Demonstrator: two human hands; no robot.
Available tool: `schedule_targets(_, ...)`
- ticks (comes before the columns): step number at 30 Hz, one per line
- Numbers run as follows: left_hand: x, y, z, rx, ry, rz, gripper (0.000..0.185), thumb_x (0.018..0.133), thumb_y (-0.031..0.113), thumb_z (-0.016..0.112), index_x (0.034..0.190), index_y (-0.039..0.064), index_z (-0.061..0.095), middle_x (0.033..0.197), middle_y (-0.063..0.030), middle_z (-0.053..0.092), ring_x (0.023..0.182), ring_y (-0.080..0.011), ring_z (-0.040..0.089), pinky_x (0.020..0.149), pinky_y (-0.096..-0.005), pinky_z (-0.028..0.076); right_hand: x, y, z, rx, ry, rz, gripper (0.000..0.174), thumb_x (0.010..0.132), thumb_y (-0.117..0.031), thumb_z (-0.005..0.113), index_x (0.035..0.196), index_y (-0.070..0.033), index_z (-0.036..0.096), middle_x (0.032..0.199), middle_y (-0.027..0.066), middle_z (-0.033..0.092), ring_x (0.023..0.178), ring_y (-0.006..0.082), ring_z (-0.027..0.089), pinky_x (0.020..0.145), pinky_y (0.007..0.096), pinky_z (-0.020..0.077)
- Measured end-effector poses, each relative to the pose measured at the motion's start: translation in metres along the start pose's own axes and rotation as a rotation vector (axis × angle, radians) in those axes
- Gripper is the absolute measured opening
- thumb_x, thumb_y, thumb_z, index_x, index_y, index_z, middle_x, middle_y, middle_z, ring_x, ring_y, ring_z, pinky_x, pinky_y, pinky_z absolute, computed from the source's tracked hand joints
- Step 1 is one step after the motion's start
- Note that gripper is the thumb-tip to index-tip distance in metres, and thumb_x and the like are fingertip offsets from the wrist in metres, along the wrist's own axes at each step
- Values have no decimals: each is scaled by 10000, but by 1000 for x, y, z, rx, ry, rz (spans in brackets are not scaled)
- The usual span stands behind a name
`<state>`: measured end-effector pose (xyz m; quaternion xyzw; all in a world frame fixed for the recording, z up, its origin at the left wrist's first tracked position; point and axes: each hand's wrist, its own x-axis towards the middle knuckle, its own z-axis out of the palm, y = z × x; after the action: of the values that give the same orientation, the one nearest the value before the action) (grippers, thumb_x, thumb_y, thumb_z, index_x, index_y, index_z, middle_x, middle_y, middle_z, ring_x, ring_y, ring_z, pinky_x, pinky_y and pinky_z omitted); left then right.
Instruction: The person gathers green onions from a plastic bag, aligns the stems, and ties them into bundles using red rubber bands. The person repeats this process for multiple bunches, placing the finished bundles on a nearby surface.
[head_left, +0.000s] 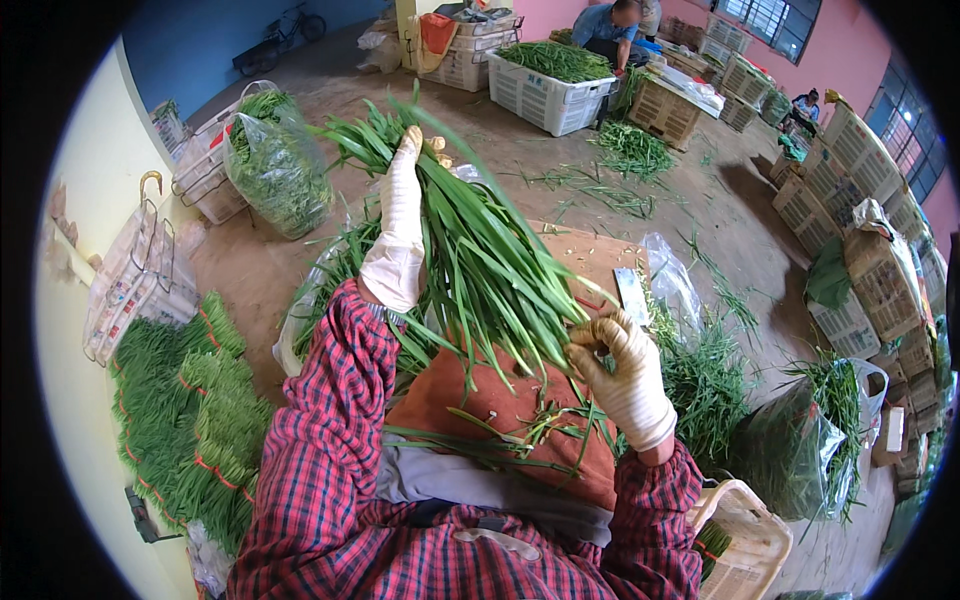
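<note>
A loose bunch of garlic chives (480, 240) slants across in front of me, leaves up to the left and pale stem ends down to the right. My left hand (401, 210), in a whitish glove, is wrapped around the leafy part. At the stem ends, the gloved fingers of my right hand (626, 375) pinch some of the stems; the fingertips are partly hidden. Below the bunch, a rust-coloured cloth (442, 390) covers my lap, with loose chive leaves (540, 431) scattered on it. Beyond lies a wooden board (551, 244) bearing a flat metal blade (632, 295).
Tied chive bundles (180, 412) are stacked at left, near a filled plastic bag (274, 165). Chive trimmings (701, 390) and another bag (787, 450) lie to the right. A plastic crate (750, 540) is beside me. A person (607, 34) bends near a white crate (551, 101).
</note>
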<state>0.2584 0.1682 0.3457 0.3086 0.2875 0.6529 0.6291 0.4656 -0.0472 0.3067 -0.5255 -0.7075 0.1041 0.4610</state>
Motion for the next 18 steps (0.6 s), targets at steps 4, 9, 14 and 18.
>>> schedule_targets(4,-8,-6,7,-25,-74,-95,362,896,437,671,861,78,643,683,-8,592,546,-120,545,504,-267,462,-21,7,-11,21,-83,17,196,746,13,760,881,-29,625,858,84,626,749,225,616,668,323,505)
schedule_targets(9,-9,-10,13,-98,-108,-120,347,898,425,672,853,83,638,684,-6,591,548,-121,546,512,-273,471,-56,28,-40,1,-166,95,216,743,17,764,904,-21,625,820,72,628,717,207,633,652,304,516)
schedule_targets(14,-2,2,10,15,32,-16,352,889,468,668,880,117,644,720,5,589,620,-120,563,566,-281,486,-92,56,-55,-320,-185,461,192,772,17,717,952,-40,679,867,77,634,779,210,642,691,300,514)
schedule_targets(18,-7,-2,8,14,-20,-5,358,888,467,668,881,110,644,731,-4,590,619,-131,564,574,-299,497,-87,52,-48,-164,124,334,189,811,-7,683,992,-61,692,994,96,656,901,239,644,764,311,509)
